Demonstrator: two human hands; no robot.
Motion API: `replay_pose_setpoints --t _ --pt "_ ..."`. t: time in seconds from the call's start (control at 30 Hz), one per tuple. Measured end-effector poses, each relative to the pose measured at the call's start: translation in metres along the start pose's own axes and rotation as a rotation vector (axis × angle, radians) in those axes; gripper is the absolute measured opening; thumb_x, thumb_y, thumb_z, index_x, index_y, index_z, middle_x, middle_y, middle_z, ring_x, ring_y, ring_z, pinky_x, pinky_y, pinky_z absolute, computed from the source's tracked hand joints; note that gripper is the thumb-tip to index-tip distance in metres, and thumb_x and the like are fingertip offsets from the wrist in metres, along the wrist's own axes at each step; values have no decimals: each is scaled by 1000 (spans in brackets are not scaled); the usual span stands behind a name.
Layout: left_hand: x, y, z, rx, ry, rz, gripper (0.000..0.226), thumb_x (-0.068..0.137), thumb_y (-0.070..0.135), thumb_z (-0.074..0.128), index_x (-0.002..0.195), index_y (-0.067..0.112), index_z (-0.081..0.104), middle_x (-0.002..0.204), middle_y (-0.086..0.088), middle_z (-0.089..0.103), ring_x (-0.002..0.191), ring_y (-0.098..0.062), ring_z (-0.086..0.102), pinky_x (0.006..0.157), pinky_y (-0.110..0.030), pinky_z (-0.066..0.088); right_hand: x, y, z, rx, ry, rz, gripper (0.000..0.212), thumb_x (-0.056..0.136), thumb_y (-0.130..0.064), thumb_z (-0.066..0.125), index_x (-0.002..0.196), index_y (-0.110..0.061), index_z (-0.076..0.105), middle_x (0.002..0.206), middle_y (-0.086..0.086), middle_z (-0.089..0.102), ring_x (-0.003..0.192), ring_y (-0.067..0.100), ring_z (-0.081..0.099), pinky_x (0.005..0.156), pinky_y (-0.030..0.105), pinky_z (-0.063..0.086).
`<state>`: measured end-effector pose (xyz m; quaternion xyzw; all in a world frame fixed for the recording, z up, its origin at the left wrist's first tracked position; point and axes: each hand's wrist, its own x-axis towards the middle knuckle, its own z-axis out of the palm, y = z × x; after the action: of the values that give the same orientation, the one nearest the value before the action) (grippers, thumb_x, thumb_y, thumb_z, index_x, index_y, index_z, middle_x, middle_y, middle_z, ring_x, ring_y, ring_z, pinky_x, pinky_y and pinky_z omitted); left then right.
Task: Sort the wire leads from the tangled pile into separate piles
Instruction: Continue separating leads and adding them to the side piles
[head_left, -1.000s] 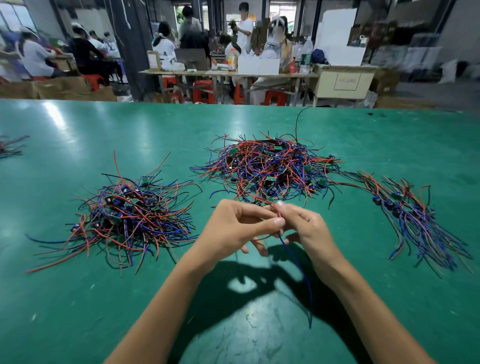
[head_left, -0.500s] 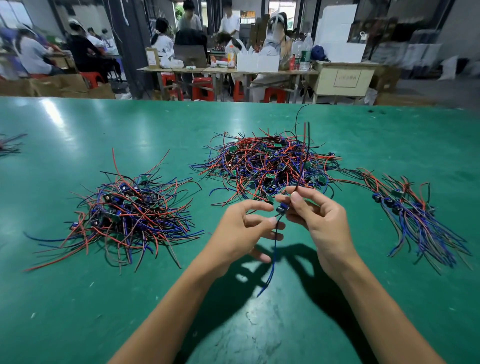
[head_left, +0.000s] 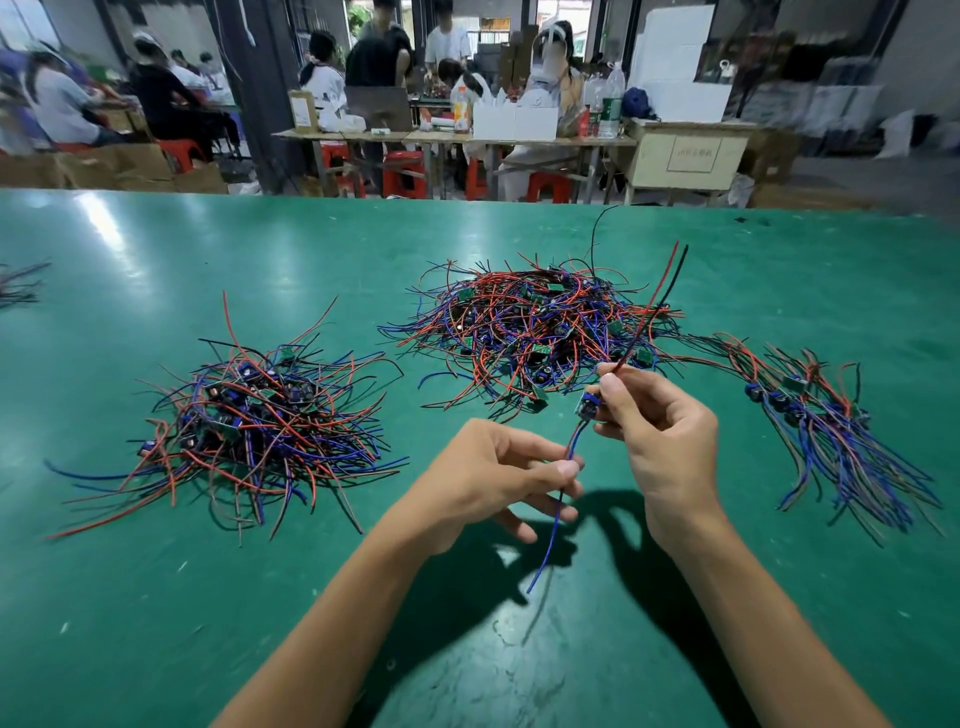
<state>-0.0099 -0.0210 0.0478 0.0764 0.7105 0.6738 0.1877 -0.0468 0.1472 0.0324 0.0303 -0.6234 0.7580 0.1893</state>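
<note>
One wire lead (head_left: 586, 406) with a small blue component is held above the green table (head_left: 156, 597). My right hand (head_left: 657, 441) pinches it at the component, and its red and black wires stick up and away to the right. My left hand (head_left: 488, 480) pinches the blue wires just below, and their ends hang down. Behind my hands lies the big tangled pile (head_left: 535, 327) of red, blue and black leads. A second loose pile (head_left: 254, 421) sits to the left. At the right, a row of leads (head_left: 831, 426) lies combed straight.
A few stray wires (head_left: 21, 283) lie at the table's far left edge. Beyond the table's far edge, people sit and stand at other benches with red stools and boxes.
The lead has been lifted out of the tangled pile and pulled straighter. My right hand rose and moved right with the component, and my left hand slid down the blue wires.
</note>
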Motion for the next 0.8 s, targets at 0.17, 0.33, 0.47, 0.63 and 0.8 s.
replay_pose_setpoints --t 0.17,0.33,0.47,0.63,0.8 --pt "-2 2 -7 76 -101 -77 24 93 29 70 110 12 72 104 -1 78 91 -19 76 45 -19 49 3 -2 -3 -82 14 -59 12 95 -10 67 100 -18 75 79 -3 76 64 9 69 58 19 53" --pt "-7 10 -33 12 -70 -76 52 86 57 65 121 18 68 115 2 75 101 -22 74 39 -19 50 3 -5 -6 -37 -133 119 10 91 -13 71 89 -20 78 72 -1 74 49 9 47 48 16 41" --pt "-1 13 -33 -130 120 77 41 97 50 54 118 19 71 112 -2 76 102 -17 73 54 -20 54 1 -5 -3 -10 -226 229 9 90 -16 71 95 -17 78 76 2 73 59 12 42 51 16 39" --pt "11 2 -2 -210 147 148 29 96 26 63 118 10 73 108 -16 75 101 -31 73 86 -31 58 -11 5 7 -59 -205 182 14 89 -15 73 101 -10 78 79 2 74 59 6 46 52 16 39" --pt "11 -1 -2 -229 149 97 20 94 1 58 108 4 72 95 -17 76 79 -27 74 74 -28 61 -18 11 16 -4 -204 294 16 86 -22 76 99 -13 80 104 35 67 85 30 61 90 51 53"
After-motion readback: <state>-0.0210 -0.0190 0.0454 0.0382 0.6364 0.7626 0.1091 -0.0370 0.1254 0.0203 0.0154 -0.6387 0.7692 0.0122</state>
